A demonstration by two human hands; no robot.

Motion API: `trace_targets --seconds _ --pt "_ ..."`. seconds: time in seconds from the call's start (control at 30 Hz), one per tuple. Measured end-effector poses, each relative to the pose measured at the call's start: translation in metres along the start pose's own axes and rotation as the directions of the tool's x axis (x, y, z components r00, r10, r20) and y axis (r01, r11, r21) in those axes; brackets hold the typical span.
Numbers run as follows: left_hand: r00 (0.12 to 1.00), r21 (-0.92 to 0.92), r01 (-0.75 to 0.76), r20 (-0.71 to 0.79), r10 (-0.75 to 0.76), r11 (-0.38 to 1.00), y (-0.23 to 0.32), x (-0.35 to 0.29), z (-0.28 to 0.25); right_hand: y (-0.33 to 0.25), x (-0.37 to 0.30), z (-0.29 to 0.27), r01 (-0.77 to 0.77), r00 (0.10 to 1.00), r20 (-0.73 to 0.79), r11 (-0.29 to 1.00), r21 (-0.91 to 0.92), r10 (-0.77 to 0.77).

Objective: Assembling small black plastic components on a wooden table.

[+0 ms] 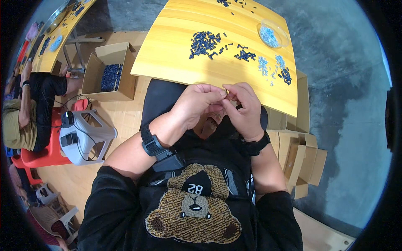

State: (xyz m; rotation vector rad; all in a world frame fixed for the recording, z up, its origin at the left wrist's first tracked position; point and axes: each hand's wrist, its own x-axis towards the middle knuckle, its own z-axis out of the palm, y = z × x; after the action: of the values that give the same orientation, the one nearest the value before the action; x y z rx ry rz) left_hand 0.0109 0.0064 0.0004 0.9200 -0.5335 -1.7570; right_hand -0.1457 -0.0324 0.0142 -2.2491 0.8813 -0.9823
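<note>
At the near edge of the yellow table [167,54], the left hand [194,102] and right hand [245,109] narrowly pinch a small dark part [226,90] — fiddly two-handed work, I'd judge — and the next move likely wants steady pressure.

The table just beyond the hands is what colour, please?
The table is yellow with faint wood-grain streaks, shown best in the head view.
</note>
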Motion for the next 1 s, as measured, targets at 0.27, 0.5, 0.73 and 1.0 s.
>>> trace_targets --seconds 0.27,0.5,0.73,1.0 --pt "0.992 -0.139 0.109 -0.052 -0.117 0.984 -0.006 0.005 -0.003 0.008 -0.006 0.005 -0.060 0.997 -0.040 0.997 0.054 0.063" --pt "0.996 -0.050 0.081 -0.022 -0.082 0.995 -0.010 0.007 -0.003 0.016 -0.008 0.006 -0.058 0.997 -0.044 0.997 0.046 0.060" --pt "0.990 -0.037 0.106 -0.090 -0.109 0.994 -0.021 0.014 -0.007 0.021 -0.011 0.012 -0.101 0.995 -0.031 0.993 -0.063 0.100" --pt "0.954 -0.039 0.225 -0.195 -0.229 0.974 -0.041 0.026 -0.018 0.030 -0.014 0.016 -0.141 0.987 0.044 0.958 -0.248 0.157"
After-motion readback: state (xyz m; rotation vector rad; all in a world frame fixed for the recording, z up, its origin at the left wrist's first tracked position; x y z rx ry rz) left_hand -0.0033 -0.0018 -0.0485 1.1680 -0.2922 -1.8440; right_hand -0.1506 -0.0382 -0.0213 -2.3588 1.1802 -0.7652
